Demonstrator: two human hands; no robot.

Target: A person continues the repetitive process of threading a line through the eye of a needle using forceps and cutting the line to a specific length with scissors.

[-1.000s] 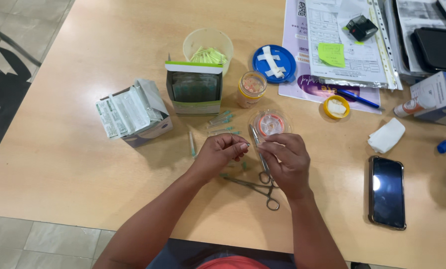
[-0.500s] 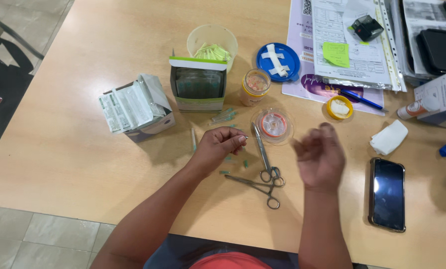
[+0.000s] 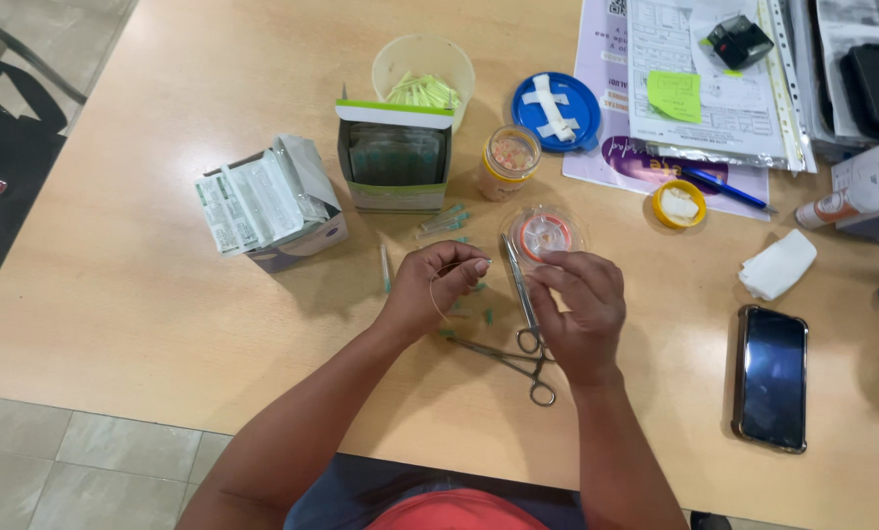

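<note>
My left hand point(image 3: 437, 287) rests on the wooden table point(image 3: 164, 324) with fingertips pinched on a thin thread point(image 3: 433, 306) that curves below the fingers. My right hand point(image 3: 585, 312) is close beside it, fingers pinched together at the near rim of a small clear round dish point(image 3: 547, 234) with an orange ring inside; the thread there is too fine to see well. One pair of steel forceps point(image 3: 518, 290) lies between the hands. A second pair point(image 3: 518, 368) lies under my right wrist. Neither hand touches them.
Green-capped needles point(image 3: 443, 222) lie scattered near an open green box point(image 3: 395, 157). A white packet box point(image 3: 263, 201), plastic cup point(image 3: 423, 61), small jar point(image 3: 508, 157), blue lid point(image 3: 555, 108), yellow lid point(image 3: 677, 204), papers point(image 3: 714, 108), white gauze point(image 3: 776, 263) and phone point(image 3: 771, 378) surround them.
My right hand swung out to the right and up, then came back in beside my left hand near the dish. My left hand stayed in place.
</note>
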